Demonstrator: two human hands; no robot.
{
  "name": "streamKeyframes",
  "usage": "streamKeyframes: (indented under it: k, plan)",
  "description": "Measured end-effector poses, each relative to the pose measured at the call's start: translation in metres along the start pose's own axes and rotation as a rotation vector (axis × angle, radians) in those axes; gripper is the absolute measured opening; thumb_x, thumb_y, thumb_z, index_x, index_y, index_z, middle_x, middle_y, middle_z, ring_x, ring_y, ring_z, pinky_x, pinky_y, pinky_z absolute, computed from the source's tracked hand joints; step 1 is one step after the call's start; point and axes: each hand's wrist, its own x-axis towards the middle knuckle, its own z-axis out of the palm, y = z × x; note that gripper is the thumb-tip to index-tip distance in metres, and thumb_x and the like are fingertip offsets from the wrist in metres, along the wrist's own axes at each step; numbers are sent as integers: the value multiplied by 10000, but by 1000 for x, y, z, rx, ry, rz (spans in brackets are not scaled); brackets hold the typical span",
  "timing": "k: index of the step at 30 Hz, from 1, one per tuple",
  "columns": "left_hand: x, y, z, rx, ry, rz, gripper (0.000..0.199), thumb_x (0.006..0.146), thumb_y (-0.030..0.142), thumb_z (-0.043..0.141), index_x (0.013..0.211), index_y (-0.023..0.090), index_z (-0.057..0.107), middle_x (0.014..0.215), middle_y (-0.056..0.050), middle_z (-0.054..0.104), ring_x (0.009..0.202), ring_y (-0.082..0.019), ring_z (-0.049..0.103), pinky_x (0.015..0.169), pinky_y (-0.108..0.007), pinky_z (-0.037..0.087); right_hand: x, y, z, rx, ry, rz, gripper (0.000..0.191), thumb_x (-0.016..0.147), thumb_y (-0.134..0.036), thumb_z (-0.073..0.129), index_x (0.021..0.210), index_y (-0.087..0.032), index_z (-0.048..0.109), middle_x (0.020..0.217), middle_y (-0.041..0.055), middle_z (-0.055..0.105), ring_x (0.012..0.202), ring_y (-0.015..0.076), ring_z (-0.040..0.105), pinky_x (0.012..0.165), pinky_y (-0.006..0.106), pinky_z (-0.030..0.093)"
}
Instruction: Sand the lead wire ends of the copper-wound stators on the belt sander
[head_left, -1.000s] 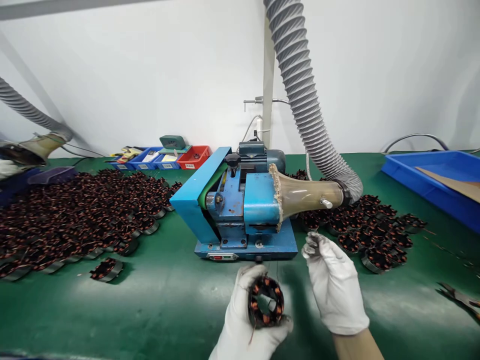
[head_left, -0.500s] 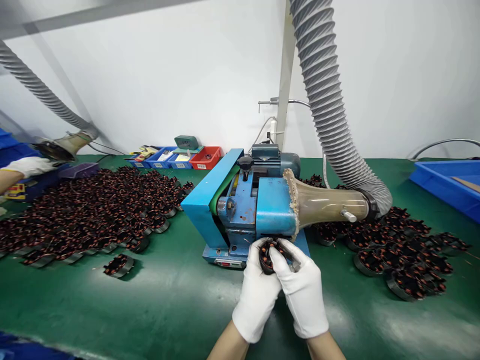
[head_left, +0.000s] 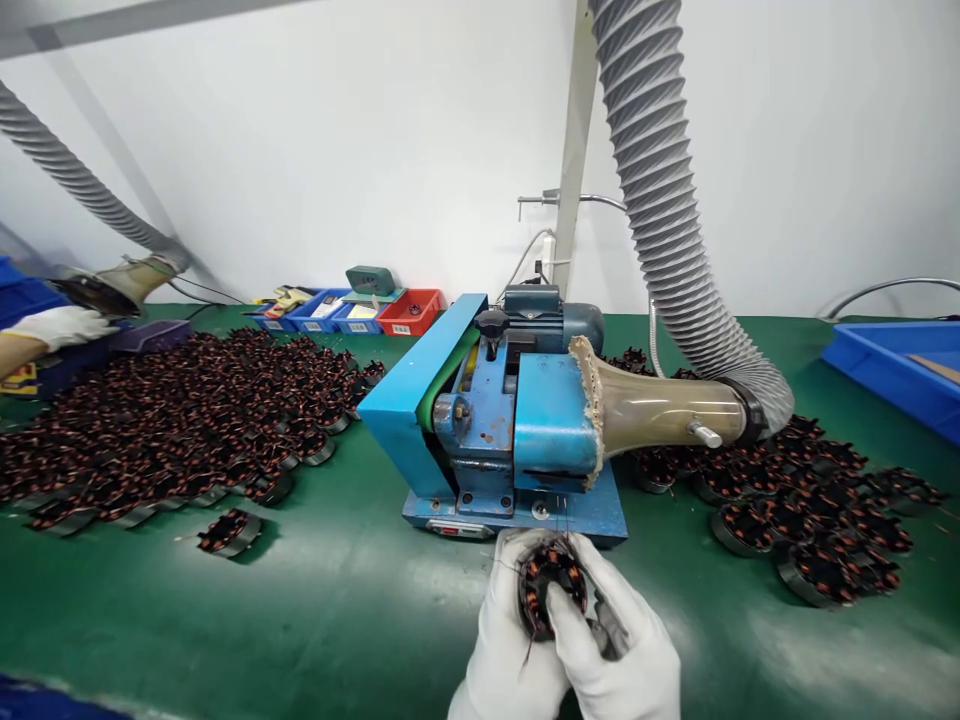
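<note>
Both gloved hands are holding one wound copper ring (head_left: 529, 590) just in front of the blue machine (head_left: 480, 430), above the green table (head_left: 315, 620). My left hand (head_left: 510, 640) is cupping the ring's left side; my right hand (head_left: 626, 640) is closing on its right, the thumb reaching into the central opening. I am pinching the ring between the two, though how firmly the right fingers are pressing behind it I cannot tell. The open face is tilting toward me, presumably so that the windings and loose wire ends are showing; thin wires are projecting above and below the rim.

Behind the ring, the machine and its amber funnel (head_left: 660, 405) are blocking the way straight ahead; a grey hose (head_left: 652, 180) is rising from the funnel. Similar rings are lying in a broad pile (head_left: 187, 420) at left and a smaller cluster (head_left: 817, 520) at right, one lone ring (head_left: 229, 533) sitting apart. A co-worker's gloved hand (head_left: 64, 327) is showing at far left.
</note>
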Motion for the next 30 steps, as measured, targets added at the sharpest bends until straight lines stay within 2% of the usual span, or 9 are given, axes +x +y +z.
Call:
streamKeyframes:
  k: [4, 8, 12, 18, 22, 24, 25, 28, 30]
  plan:
    - [13, -1, 0, -57, -23, -70, 351, 749, 157, 600, 1084, 245, 545, 1100, -50, 644, 1043, -216, 604, 946, -341, 451, 14, -4, 7, 39, -93, -6, 464, 652, -447, 715, 983, -124, 745, 994, 159, 743, 886, 327, 702, 815, 398, 579]
    - [36, -1, 11, -54, 49, -62, 326, 700, 146, 630, 1002, 235, 547, 1036, -31, 668, 978, -186, 622, 899, -307, 470, 35, -14, 18, 56, -69, -4, 455, 714, -465, 660, 1012, -127, 723, 1052, 156, 723, 946, 319, 680, 887, 429, 533]
    - [46, 1, 21, -67, 105, -54, 304, 675, 162, 603, 966, 222, 535, 1006, -45, 673, 941, -191, 630, 874, -325, 485, 43, -22, 20, 61, -70, -22, 416, 727, -458, 648, 974, -133, 729, 1009, 155, 733, 910, 313, 684, 856, 429, 541]
    - [11, 9, 8, 48, 44, -16, 345, 679, 115, 587, 1001, 237, 586, 1000, -40, 649, 947, -207, 619, 849, -327, 479, 17, -19, 3, 183, -93, 104, 385, 599, -408, 743, 882, -147, 742, 956, 153, 746, 905, 324, 686, 819, 404, 558]
    - [-15, 11, -10, 143, -72, 312, 486, 640, 90, 643, 1069, 315, 608, 1029, -25, 567, 981, -227, 582, 858, -324, 461, 0, -30, -13, 394, -234, 107, 335, 602, -366, 772, 900, -217, 736, 910, 73, 750, 854, 250, 685, 776, 311, 548]
    - [-21, 11, -16, 169, -165, 407, 571, 600, 62, 672, 1100, 331, 611, 990, -24, 550, 946, -226, 575, 853, -326, 457, 4, -42, -19, 331, -334, 66, 168, 628, -348, 771, 673, -190, 734, 723, 42, 709, 704, 198, 649, 667, 262, 521]
    - [-22, 11, -19, 187, -198, 420, 610, 580, 37, 671, 1108, 338, 616, 980, -23, 548, 930, -222, 570, 849, -325, 456, 9, -48, -22, 311, -391, 83, 204, 642, -348, 769, 567, -171, 702, 620, 24, 657, 607, 163, 601, 589, 241, 490]
    - [-26, 13, -21, 146, -216, 351, 632, 504, 9, 709, 1042, 337, 663, 925, -12, 549, 887, -217, 558, 830, -326, 456, 26, -58, -29, 499, -472, 271, 308, 674, -378, 765, 518, -140, 648, 493, -21, 535, 454, 90, 448, 443, 204, 379]
    - [-29, 18, -21, -53, -160, 143, 553, 466, 60, 790, 947, 316, 697, 892, -4, 579, 831, -210, 587, 791, -316, 474, 33, -57, -34, 725, -347, 319, 255, 669, -386, 775, 617, -157, 676, 565, -19, 579, 497, 94, 483, 478, 198, 416]
